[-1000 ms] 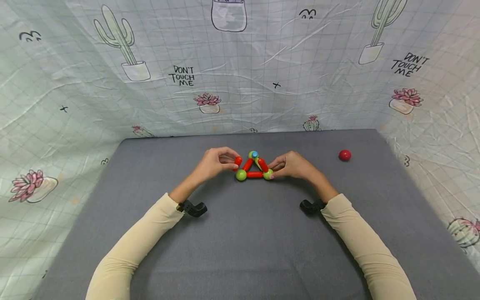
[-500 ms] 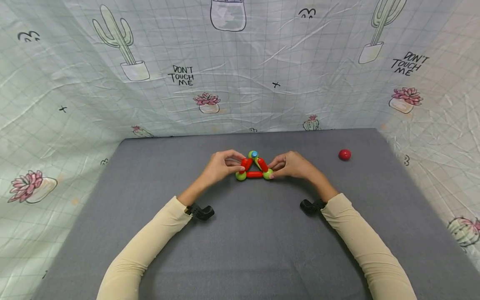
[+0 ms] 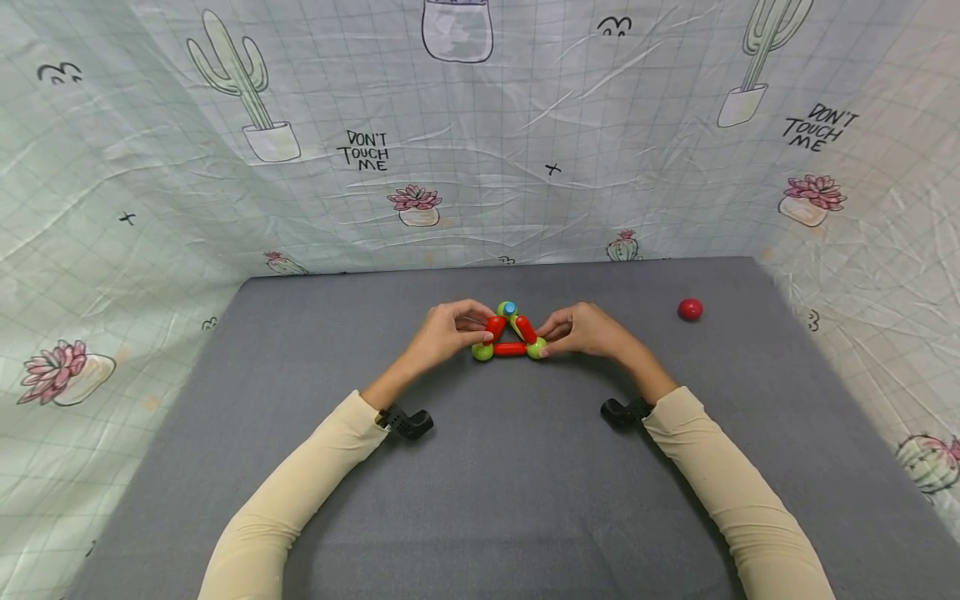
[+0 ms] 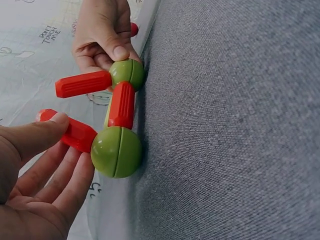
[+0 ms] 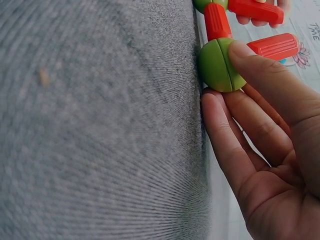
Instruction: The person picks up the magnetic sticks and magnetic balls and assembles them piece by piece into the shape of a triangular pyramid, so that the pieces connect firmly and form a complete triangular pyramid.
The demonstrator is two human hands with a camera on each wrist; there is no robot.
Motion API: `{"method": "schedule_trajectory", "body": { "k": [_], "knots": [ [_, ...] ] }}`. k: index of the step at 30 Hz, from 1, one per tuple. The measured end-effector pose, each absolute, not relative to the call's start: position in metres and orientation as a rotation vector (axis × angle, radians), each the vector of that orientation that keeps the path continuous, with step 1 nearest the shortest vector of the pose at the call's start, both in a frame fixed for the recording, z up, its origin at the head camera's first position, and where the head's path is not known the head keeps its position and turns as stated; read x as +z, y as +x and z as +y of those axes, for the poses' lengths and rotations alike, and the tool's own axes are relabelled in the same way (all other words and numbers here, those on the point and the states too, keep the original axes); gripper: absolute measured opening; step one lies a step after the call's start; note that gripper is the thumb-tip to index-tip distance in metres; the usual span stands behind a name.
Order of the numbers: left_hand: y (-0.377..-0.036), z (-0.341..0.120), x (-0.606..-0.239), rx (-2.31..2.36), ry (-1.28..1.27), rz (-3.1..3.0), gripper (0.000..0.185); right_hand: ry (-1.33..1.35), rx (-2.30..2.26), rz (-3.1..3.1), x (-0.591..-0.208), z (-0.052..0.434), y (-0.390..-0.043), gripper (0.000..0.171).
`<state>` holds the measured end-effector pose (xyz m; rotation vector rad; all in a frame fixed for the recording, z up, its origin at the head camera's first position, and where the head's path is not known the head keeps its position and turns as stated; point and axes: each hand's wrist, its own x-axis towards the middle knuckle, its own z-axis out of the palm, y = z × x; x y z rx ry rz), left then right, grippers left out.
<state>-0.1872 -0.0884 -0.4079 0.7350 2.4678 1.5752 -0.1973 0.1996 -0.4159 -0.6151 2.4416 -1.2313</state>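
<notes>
A small triangle of red rods and green balls (image 3: pixel 510 349) stands on the grey mat (image 3: pixel 480 467), topped by a green ball with a blue piece (image 3: pixel 508 309). My left hand (image 3: pixel 480 332) pinches the left red rod (image 4: pixel 70 132), thumb on top, beside the near green ball (image 4: pixel 116 151). The base rod (image 4: pixel 121 105) runs to the far green ball (image 4: pixel 127 74). My right hand (image 3: pixel 546 342) grips that right green ball (image 5: pixel 220 65), thumb across it, with the slanted red rod (image 5: pixel 272 46) just above.
A loose red ball (image 3: pixel 690 309) lies on the mat to the right, near the far edge. A cactus-print cloth (image 3: pixel 480 150) walls in the back and both sides. The mat's near half lies under my forearms.
My left hand has moved right and brought its red rod against the left side of the triangle. The right hand has stayed on its green ball.
</notes>
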Motion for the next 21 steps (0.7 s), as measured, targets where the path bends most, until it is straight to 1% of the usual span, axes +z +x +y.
{"method": "schedule_trajectory", "body": {
  "k": [10, 17, 21],
  "knots": [
    [-0.1892, -0.0849, -0.4081, 1.526, 0.764, 2.514, 0.025, -0.615, -1.249, 2.432, -0.4155, 0.1992, -0.1966, 0.034],
    [-0.1904, -0.0831, -0.4082, 1.515, 0.782, 2.538, 0.023, -0.641, -1.214, 2.452, -0.415, 0.1993, -0.1986, 0.031],
    [-0.1887, -0.0861, -0.4081, 1.49, 0.774, 2.538, 0.027, -0.651, -1.181, 2.474, -0.415, 0.1987, -0.197, 0.031]
  ]
}}
